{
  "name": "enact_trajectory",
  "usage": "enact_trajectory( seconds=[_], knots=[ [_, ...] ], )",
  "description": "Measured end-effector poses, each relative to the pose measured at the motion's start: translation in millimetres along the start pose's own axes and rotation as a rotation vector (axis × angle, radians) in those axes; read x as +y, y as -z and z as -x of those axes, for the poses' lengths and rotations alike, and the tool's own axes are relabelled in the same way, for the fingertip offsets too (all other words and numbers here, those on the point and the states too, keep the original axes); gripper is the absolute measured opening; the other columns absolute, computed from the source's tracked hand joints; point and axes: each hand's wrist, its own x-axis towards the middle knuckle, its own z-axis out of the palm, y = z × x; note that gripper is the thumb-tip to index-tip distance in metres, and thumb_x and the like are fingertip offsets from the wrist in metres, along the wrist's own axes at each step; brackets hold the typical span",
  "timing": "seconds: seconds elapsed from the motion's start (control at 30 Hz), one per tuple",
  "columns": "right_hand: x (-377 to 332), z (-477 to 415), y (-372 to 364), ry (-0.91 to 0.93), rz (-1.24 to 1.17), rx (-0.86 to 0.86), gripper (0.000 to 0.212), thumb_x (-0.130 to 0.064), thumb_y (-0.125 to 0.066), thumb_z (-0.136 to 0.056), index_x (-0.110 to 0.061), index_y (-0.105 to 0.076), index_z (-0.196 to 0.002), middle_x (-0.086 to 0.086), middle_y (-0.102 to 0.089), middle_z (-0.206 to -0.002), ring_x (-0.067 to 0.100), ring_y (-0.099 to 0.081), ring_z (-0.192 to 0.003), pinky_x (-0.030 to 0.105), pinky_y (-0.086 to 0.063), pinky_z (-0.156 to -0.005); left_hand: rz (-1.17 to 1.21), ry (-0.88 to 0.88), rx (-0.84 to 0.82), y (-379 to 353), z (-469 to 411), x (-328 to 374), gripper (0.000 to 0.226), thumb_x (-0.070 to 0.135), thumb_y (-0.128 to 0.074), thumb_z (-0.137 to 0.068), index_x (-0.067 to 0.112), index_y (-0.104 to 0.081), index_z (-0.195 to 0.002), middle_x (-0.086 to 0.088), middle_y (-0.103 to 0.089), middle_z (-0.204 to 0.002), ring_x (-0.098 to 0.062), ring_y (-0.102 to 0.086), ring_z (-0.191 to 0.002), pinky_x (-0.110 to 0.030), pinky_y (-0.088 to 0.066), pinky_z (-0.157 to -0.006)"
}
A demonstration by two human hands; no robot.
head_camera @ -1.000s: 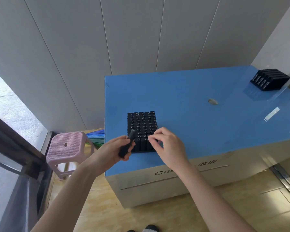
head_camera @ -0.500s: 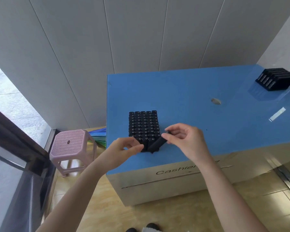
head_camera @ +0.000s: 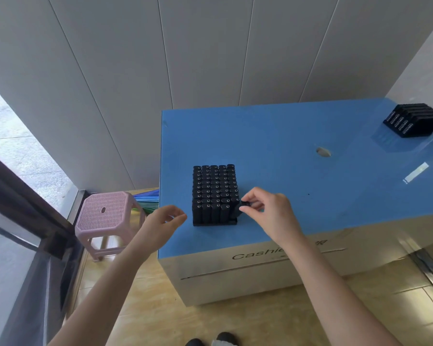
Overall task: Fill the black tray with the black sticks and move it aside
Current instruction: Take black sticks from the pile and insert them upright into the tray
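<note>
Bright daylight enters through the glass front (head_camera: 18, 146) on my left. The glossy blue table (head_camera: 273, 136) shows pale glare (head_camera: 416, 172) at its right end. Shadows are faint. Wall panels (head_camera: 135, 58) bow at the edges. The black stick (head_camera: 244, 204) in my right grip (head_camera: 270, 213) is a dark smudge.

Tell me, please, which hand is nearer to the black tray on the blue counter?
Right. The right hand is at the black tray's near right corner, pinching a black stick there; the left hand hangs empty off its left side, a gap away.
</note>
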Motion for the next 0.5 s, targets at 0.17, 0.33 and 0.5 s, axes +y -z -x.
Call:
enact_trajectory(
  seconds=[0.17, 0.33, 0.5],
  knots=[
    [7.0, -0.9, -11.0, 0.099, 0.039, -0.042, 0.008, -0.014, -0.072, -0.079, -0.012, -0.07, -0.086, -0.003, -0.071, -0.082, 0.009, -0.064, -0.07, 0.016, -0.05, -0.071, 0.013, 0.024, 0.01, -2.5, 1.7, -1.8, 0.007, 0.018, -0.052, -0.094, 0.016, -0.059, -0.097, 0.006, -0.057, -0.097, -0.02, -0.056, -0.096, -0.04, -0.048, -0.092],
    [13.6, -4.8, -19.3, 0.246, 0.133, 0.015, 0.007, -0.016, -0.073, -0.079, -0.014, -0.072, -0.086, -0.007, -0.06, -0.085, 0.006, -0.051, -0.064, 0.019, -0.042, -0.058, 0.026, 0.035, 0.029, -4.6, 2.1, -3.6, 0.009, 0.014, -0.051, -0.094, 0.015, -0.056, -0.101, 0.002, -0.056, -0.102, -0.02, -0.054, -0.098, -0.036, -0.046, -0.09],
    [16.7, -0.7, -23.6, 0.275, 0.136, 0.095, 0.014, -0.029, -0.065, -0.083, -0.022, -0.072, -0.093, -0.011, -0.052, -0.085, 0.005, -0.049, -0.069, 0.015, -0.042, -0.055, 0.092, 0.058, 0.048, -4.1, -0.5, -9.3, 0.019, 0.009, -0.047, -0.094, 0.017, -0.048, -0.11, 0.001, -0.054, -0.111, -0.019, -0.052, -0.104, -0.033, -0.044, -0.091]
  ],
)
